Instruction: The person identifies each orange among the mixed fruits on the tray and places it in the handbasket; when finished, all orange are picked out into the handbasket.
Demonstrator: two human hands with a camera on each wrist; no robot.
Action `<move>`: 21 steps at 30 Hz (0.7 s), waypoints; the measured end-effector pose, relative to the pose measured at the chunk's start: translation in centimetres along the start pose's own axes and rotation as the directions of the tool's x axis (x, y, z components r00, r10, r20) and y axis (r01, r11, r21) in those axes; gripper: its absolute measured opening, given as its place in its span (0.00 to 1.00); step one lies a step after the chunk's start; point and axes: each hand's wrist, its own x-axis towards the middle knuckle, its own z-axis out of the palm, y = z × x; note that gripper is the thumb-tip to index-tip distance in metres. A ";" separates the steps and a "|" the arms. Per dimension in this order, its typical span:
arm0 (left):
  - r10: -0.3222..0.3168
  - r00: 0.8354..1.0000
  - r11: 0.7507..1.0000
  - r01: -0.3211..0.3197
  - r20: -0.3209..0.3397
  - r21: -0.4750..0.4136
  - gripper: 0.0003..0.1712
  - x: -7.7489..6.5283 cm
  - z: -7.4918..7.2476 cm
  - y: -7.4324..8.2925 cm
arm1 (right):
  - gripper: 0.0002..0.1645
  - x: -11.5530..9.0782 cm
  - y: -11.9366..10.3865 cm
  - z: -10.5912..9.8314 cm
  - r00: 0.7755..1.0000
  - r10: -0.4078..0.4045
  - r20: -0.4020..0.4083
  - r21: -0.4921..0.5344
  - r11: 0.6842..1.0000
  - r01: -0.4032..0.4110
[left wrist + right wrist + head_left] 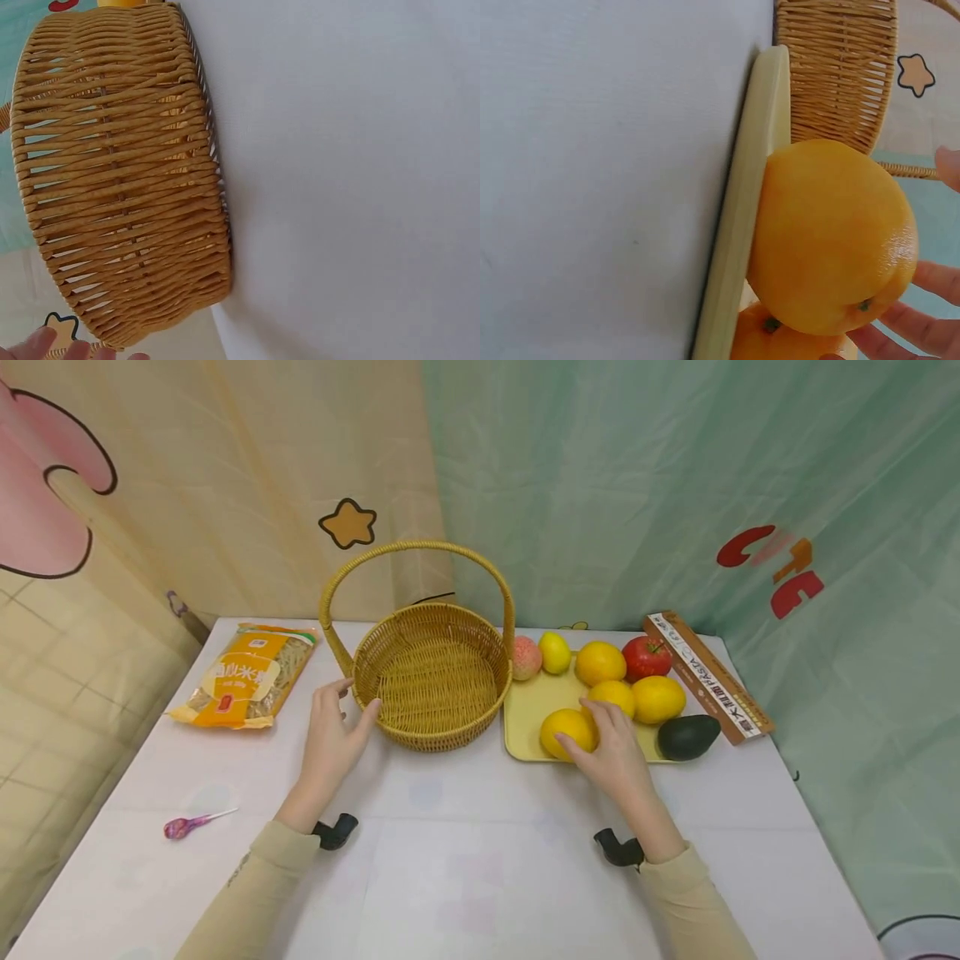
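My right hand (617, 752) is at an orange (564, 732) near the front edge of a pale yellow tray (525, 714). Its thumb and fingers spread about the fruit; in the right wrist view the thumb (949, 166) stands apart from the peel, while the fingers are close behind it. A round wicker basket (435, 739) with a tall arched handle sits left of the tray, its inside bare. Beside the basket's left rim is my left hand (330, 739), fingers loosely bent and thumb out, holding nothing. Whether its fingertips touch the rim, I cannot tell.
More oranges (600, 663), a lemon-shaped yellow fruit (658, 699), a red fruit (647, 657) and a dark green avocado (687, 737) crowd the tray. By it lie a peach (527, 657) and a pasta box (708, 677). Far left are a noodle bag (247, 677) and a lollipop (178, 828).
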 end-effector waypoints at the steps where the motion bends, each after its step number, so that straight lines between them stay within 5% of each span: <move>1: -0.027 0.999 1.000 0.028 0.018 -0.009 0.38 0.0 0.1 -0.1 | 0.42 0.0 0.1 0.1 1.000 0.013 0.011 0.003 1.000 -0.013; 7: -0.171 0.981 0.980 0.179 0.089 -0.090 0.39 0.4 0.5 -0.6 | 0.43 -0.1 0.2 0.9 0.997 0.061 0.046 0.005 0.998 -0.061; 21: -0.212 0.967 0.949 0.238 0.141 -0.205 0.39 0.7 1.1 -1.3 | 0.47 0.3 -0.1 2.1 1.000 0.030 -0.001 -0.072 0.997 -0.030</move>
